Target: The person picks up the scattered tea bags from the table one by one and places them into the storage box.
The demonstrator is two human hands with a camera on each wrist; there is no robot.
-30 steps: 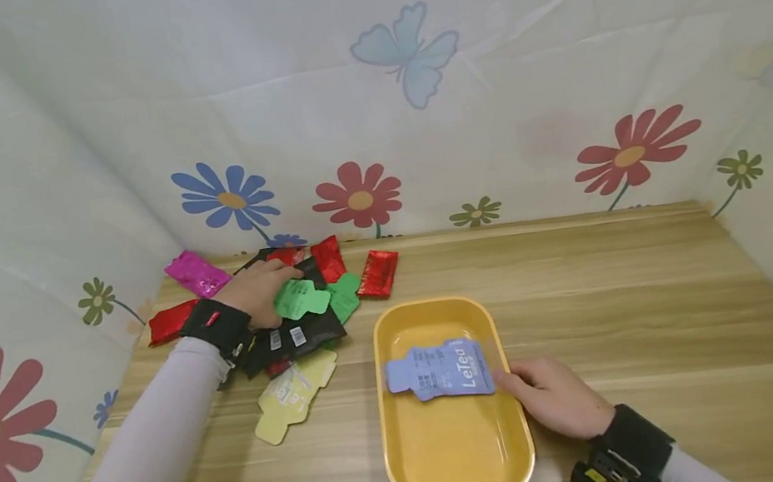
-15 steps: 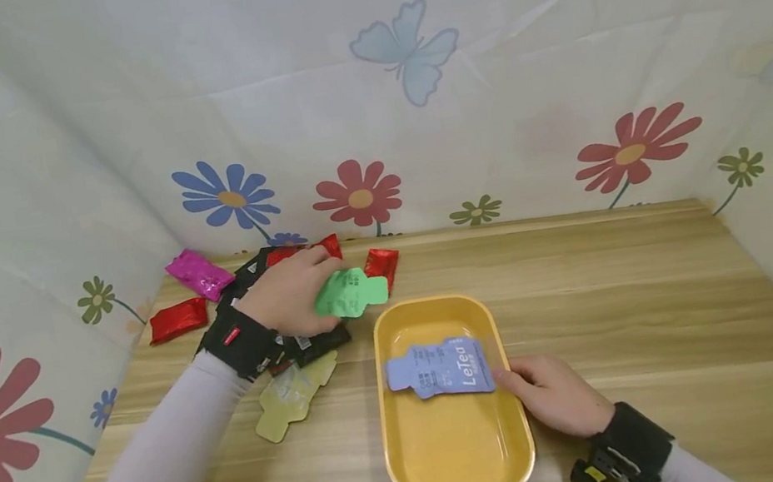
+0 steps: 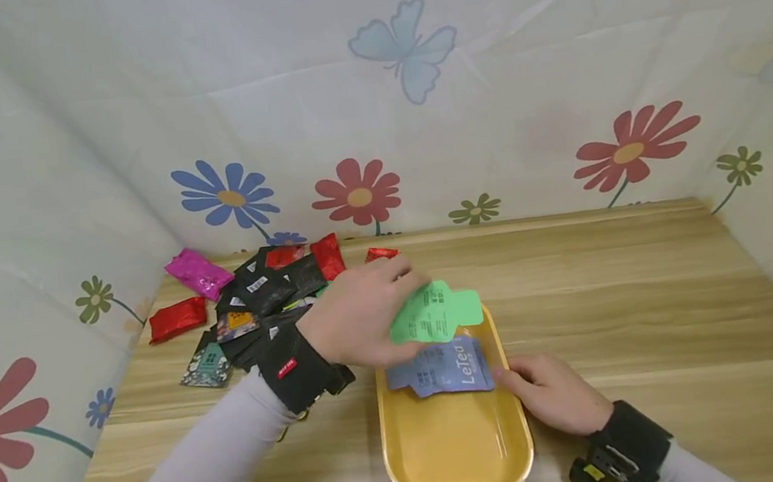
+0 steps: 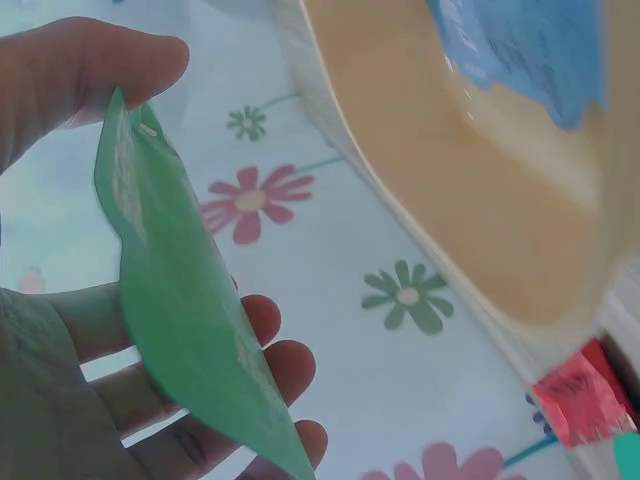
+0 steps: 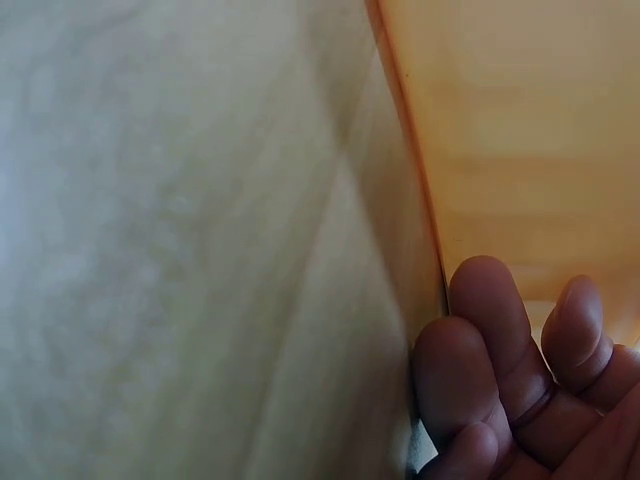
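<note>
My left hand (image 3: pixel 360 312) holds a green bottle-shaped sachet (image 3: pixel 436 313) by its edge above the far end of a yellow plastic tray (image 3: pixel 462 478). The left wrist view shows the thumb at one end of this sachet and the other fingers behind it. Inside the tray lies a blue-purple "LeTea" sachet (image 3: pixel 445 371), partly covered by the green one in the head view. At the tray's right side my right hand (image 3: pixel 558 395) grips the rim, thumb over the edge. In the right wrist view its curled fingers (image 5: pixel 455 370) lie against the outer wall.
Left of the tray is a pile of black packets (image 3: pixel 265 290) with several red packets (image 3: pixel 327 256) around it. A magenta packet (image 3: pixel 198 273) lies at the back left, with another red packet (image 3: pixel 176 320) before it. A flower-printed curtain (image 3: pixel 524 101) closes off the wooden table's back.
My left hand has lifted the green sachet from the pile and carried it right, over the tray. The yellow sachet is now hidden behind the left arm. My right hand has stayed put.
</note>
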